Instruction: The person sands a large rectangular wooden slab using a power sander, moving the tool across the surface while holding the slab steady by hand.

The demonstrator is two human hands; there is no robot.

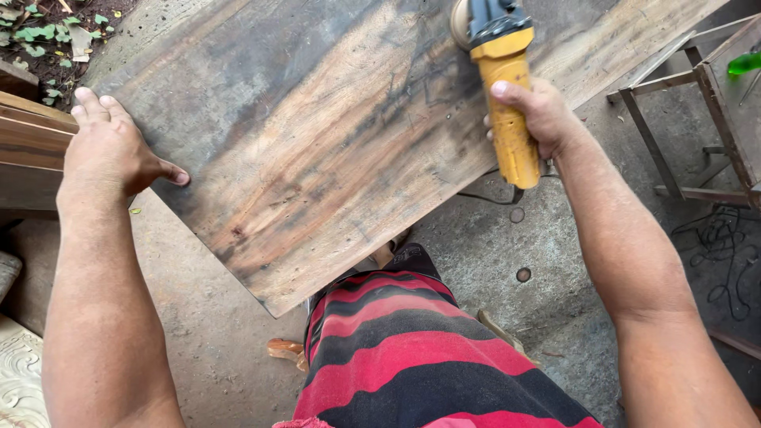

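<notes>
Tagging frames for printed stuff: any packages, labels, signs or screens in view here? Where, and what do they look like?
None show.
Wooden board: wide, brown with dark streaks and faint scribbled marks, left hand flat on its edge.
Grinder: yellow body, dark head, no label visible, gripped by right hand.

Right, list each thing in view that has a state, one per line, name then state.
Wooden plank: lying flat, raised off the floor, surface partly darkened.
Left hand: pressed flat on the plank's edge, holding nothing.
Right hand: closed around the grinder's handle.
Yellow angle grinder: held with its head on the plank; running or not, cannot tell.
Metal frame: standing upright on the floor.
</notes>
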